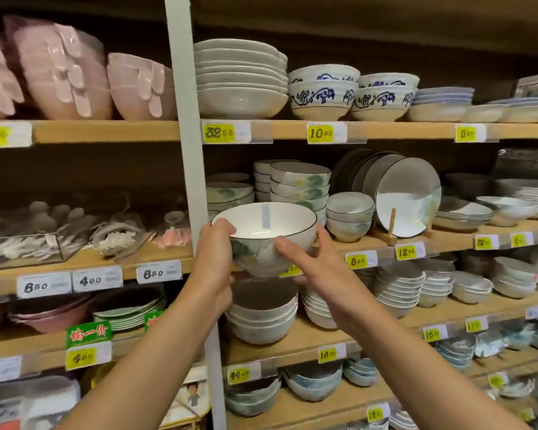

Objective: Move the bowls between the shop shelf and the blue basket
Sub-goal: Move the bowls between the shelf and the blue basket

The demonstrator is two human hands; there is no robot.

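Our left hand is gripping the bowl at its nine o'clock rim while our right hand is wrapping its three o'clock wall, just before the middle shelf. We are judging it wise to be holding it level, clear of the stack at one o'clock; the blue basket is not showing.

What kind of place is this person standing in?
Probably a shop's crockery aisle: wooden shelves carry stacked bowls and plates, and yellow price tags line the shelf edges.
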